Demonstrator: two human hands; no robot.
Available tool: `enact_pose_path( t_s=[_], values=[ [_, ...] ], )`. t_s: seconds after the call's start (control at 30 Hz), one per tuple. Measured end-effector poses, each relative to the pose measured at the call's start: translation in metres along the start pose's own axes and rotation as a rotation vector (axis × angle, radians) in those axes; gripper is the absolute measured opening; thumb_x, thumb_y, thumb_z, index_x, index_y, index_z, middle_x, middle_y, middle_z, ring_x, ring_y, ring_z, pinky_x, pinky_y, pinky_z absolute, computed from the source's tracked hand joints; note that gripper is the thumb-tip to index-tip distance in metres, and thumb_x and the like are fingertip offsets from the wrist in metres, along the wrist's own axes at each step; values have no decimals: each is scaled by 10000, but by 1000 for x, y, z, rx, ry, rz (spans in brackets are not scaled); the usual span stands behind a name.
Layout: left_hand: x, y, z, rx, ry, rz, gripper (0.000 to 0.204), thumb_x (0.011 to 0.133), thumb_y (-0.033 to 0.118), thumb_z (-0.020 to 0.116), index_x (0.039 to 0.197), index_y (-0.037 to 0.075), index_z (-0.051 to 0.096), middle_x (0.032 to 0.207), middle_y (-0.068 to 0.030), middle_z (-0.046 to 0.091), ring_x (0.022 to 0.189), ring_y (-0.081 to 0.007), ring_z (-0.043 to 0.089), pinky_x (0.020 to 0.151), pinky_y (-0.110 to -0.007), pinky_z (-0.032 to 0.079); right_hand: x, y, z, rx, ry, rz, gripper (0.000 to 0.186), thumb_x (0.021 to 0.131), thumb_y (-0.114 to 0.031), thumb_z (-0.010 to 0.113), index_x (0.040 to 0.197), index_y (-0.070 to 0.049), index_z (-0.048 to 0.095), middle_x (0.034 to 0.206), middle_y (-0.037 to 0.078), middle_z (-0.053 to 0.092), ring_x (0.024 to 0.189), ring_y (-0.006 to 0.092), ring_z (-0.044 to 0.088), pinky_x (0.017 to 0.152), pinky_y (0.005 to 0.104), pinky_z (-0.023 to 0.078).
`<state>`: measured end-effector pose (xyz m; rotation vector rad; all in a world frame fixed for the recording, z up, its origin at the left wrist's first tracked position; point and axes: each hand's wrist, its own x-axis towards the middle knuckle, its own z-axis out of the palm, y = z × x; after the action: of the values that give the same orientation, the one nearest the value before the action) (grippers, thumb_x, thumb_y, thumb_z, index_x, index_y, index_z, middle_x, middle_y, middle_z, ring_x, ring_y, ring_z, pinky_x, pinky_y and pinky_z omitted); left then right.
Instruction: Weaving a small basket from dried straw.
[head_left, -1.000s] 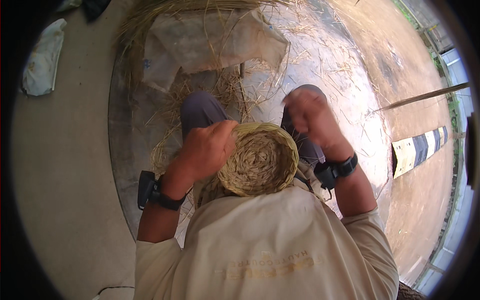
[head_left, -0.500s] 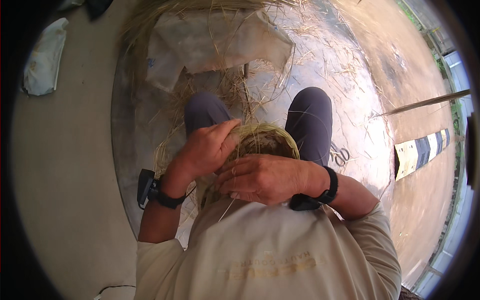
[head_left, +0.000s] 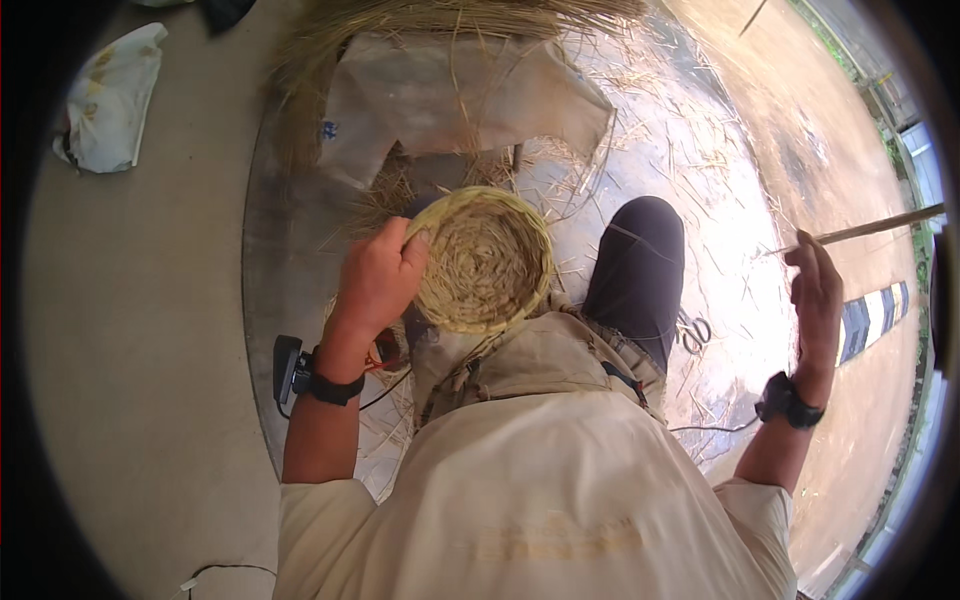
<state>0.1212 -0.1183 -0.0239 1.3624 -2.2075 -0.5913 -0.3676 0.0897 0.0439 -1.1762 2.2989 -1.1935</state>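
Observation:
My left hand (head_left: 378, 280) grips the left rim of a shallow round basket (head_left: 482, 258) of coiled straw, lifted above my lap and tilted so its woven inside faces me. My right hand (head_left: 815, 285) is out at the far right, beside my right knee, its fingers loosely apart with nothing visible in them. Dark-handled scissors (head_left: 695, 330) lie on the pale sheet (head_left: 720, 200) near that knee. A small red and black object (head_left: 388, 350), partly hidden and unclear, sits below my left hand.
A long pile of straw (head_left: 450, 15) lies at the top, above a crumpled translucent plastic sheet (head_left: 460, 95) amid loose strands. A white bag (head_left: 110, 95) is on the left floor. A pole (head_left: 885, 222) and a black-and-white striped strip (head_left: 870, 320) are at right.
My left hand has lifted the basket up and forward, turning toward the upper left. My right hand has left the basket and moved out to the far right.

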Motion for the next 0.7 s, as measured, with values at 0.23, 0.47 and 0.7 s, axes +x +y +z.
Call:
enact_pose_path(
  t_s=[0.23, 0.47, 0.7],
  values=[
    [2, 22, 3, 21, 63, 128, 164, 981, 178, 657, 1050, 29, 666, 879, -233, 714, 802, -464, 696, 668, -534, 545, -65, -87, 104, 264, -557, -376, 233, 946, -22, 604, 1155, 9, 704, 889, 97, 696, 707, 210, 631, 610, 348, 505],
    [-12, 41, 1, -12, 20, 136, 175, 978, 173, 669, 1068, 24, 657, 904, -224, 717, 800, -458, 699, 673, -528, 552, -89, -128, 208, 64, -600, -624, 82, 967, -91, 651, 1006, -25, 679, 746, 192, 677, 670, 408, 680, 587, 481, 539],
    [-15, 40, 5, -46, 15, 179, 156, 972, 161, 675, 1042, 24, 654, 897, -218, 717, 792, -449, 702, 666, -523, 558, -90, -131, 207, 18, -657, -606, 95, 960, -86, 658, 1026, -24, 686, 717, 197, 660, 670, 407, 680, 597, 486, 543]
  ],
)
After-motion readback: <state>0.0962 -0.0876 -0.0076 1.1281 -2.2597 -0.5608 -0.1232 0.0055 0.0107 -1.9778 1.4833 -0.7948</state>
